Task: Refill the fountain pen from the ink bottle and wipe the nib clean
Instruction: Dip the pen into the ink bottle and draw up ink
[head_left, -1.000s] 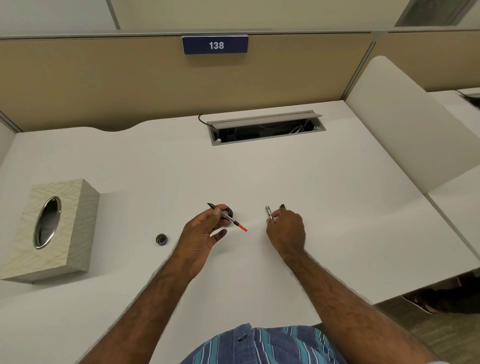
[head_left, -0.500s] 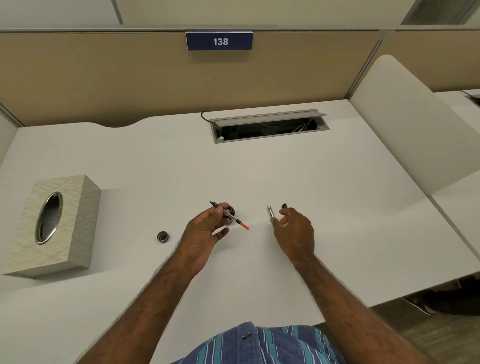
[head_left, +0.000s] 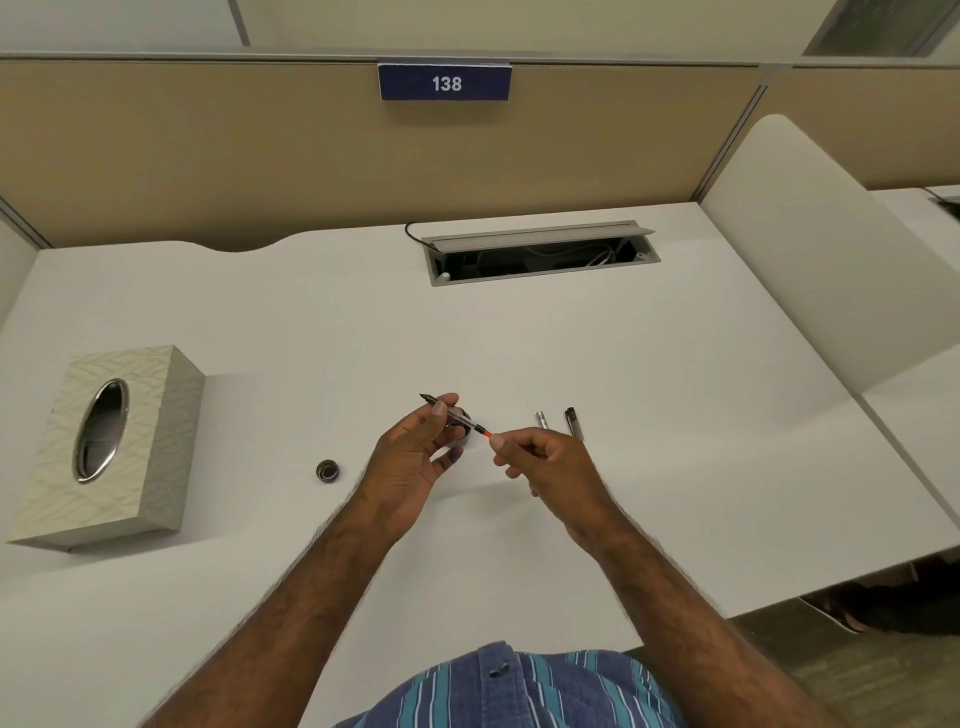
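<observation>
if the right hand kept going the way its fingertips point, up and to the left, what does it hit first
The right hand already pinches the red end of the pen section, so that comes first. Further along the line are the left hand and probably the ink bottle behind it, though depth is unclear.

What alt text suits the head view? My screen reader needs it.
Above a white desk, the left hand holds a pen section while the right hand pinches its orange end. A tissue box stands far left.
</observation>
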